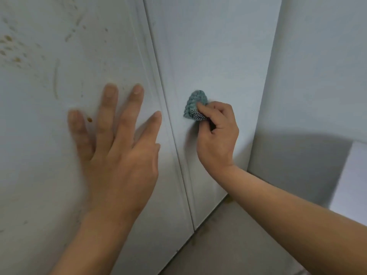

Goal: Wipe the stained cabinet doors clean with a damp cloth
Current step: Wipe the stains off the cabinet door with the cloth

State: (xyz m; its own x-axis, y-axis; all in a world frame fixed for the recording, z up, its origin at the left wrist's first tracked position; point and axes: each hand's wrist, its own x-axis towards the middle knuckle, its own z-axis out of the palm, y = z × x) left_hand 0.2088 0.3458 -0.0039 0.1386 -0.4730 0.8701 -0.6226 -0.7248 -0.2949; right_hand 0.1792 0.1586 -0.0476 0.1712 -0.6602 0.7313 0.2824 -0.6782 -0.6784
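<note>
Two white cabinet doors fill the head view. The left door [59,66] carries brown spots and smears, thickest at its upper left, plus one spot beside my little finger. My left hand [119,151] lies against this door with fingers straight and spread. The right door [214,46] looks mostly free of marks. My right hand [217,133] grips a small teal knitted cloth [195,104] and holds it against the right door near the seam between the doors.
A plain white wall [321,66] meets the right door at a corner. A white block [351,179] stands low at the right edge. The beige floor [238,245] runs along the foot of the doors, with a few brown specks near the door bottom.
</note>
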